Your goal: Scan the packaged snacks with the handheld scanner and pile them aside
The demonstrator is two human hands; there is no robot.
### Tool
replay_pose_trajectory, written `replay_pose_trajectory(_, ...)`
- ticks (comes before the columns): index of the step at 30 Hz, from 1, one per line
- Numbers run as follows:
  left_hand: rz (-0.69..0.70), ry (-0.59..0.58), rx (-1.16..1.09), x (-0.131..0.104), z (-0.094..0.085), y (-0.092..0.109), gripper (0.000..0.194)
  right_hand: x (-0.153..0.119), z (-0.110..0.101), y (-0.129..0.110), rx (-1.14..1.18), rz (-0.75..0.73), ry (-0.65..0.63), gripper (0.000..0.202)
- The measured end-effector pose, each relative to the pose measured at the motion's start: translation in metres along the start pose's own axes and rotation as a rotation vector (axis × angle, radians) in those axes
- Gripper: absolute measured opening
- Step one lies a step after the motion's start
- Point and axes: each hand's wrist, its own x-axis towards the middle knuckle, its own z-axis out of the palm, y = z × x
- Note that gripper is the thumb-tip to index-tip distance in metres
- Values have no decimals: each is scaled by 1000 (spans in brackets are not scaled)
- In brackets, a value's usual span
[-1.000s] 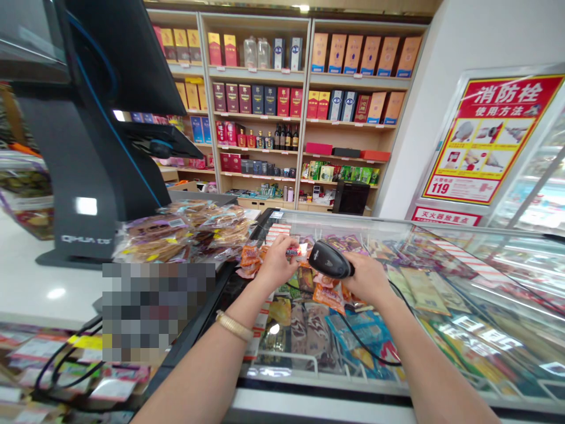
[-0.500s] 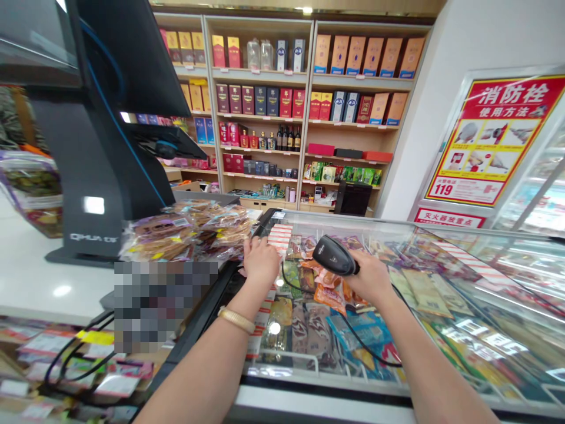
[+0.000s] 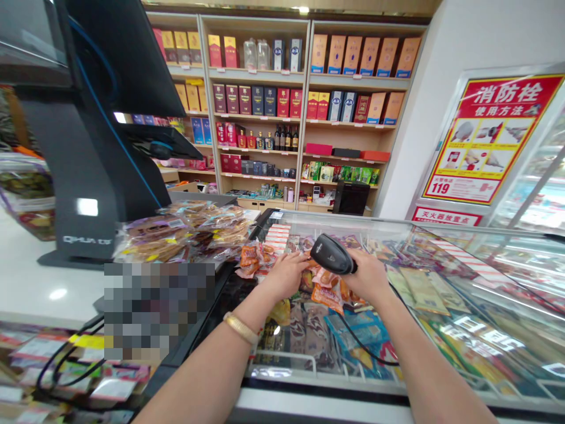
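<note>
A black handheld scanner [image 3: 332, 254] is gripped in my right hand [image 3: 368, 275], its head tilted up and to the left. Beneath it, orange and pink snack packets [image 3: 327, 296] lie on the glass top. My left hand [image 3: 289, 274] reaches to the packets just left of the scanner, its fingers stretched toward them; whether the fingertips pinch one is hard to make out. A few more orange packets [image 3: 249, 258] rest at the glass's left edge, behind my left wrist.
A freezer case [image 3: 282, 372] with glass lids spans the front. Bagged snacks [image 3: 154, 235] lie on the white counter [image 3: 26, 282] beside a dark register stand [image 3: 97, 171]. A black cable [image 3: 366, 351] curves over the glass. Shelves [image 3: 260, 73] of boxes stand behind.
My left hand has moved right, from the glass's left edge to the packets near the scanner. Orange packets now show where it was. The right hand still holds the scanner in nearly the same place.
</note>
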Motion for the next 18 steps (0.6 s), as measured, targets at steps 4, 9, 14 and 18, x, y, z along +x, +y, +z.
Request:
replay_pose_trajectory(4,-4,-12,-65,1,1,0,51,0,0,0,-8,-3,-3,28)
replay_pose_trajectory(9,-149,-46,-25,3,3,3,36,-1,-1,-4,-1,-3,-27,29)
replay_pose_trajectory(14,-266,-2,48,8,10,10,19,-2,-2,-5,-3,10,-52,22)
replay_pose_trajectory(18,-316,225,-134,10,8,7,15,-1,-2,-4,17,12,-27,23)
